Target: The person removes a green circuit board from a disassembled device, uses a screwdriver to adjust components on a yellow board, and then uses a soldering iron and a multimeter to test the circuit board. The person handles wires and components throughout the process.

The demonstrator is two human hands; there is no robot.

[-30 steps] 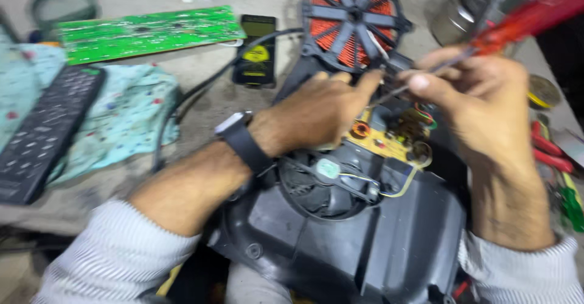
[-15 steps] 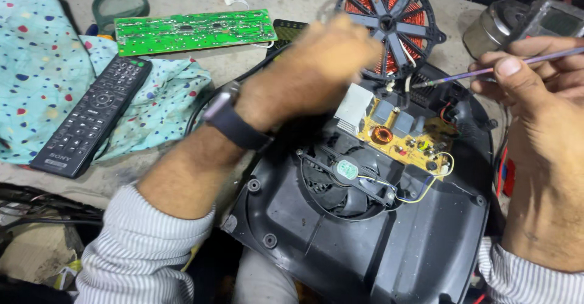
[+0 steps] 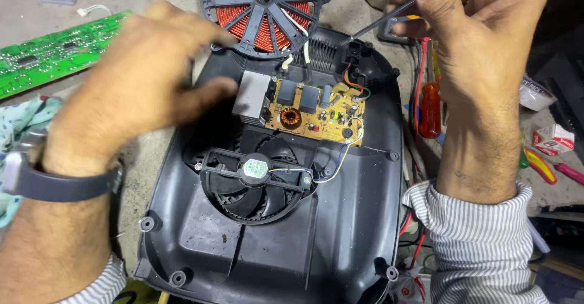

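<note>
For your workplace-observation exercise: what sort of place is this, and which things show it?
Probably an electronics repair bench: an opened black appliance shell with its circuit board exposed, a loose green circuit board, and screwdrivers lying beside it.

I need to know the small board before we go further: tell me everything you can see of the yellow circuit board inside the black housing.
The yellow circuit board lies flat in the upper part of the open black plastic housing, just above the round fan. It carries a copper-wound ring coil, two dark blocks, small parts, and a grey metal heat sink at its left end. Red, green, yellow and blue wires run from its right side. The left hand hovers blurred beside the heat sink; contact cannot be told. The right hand holds a thin tool above it.
</note>
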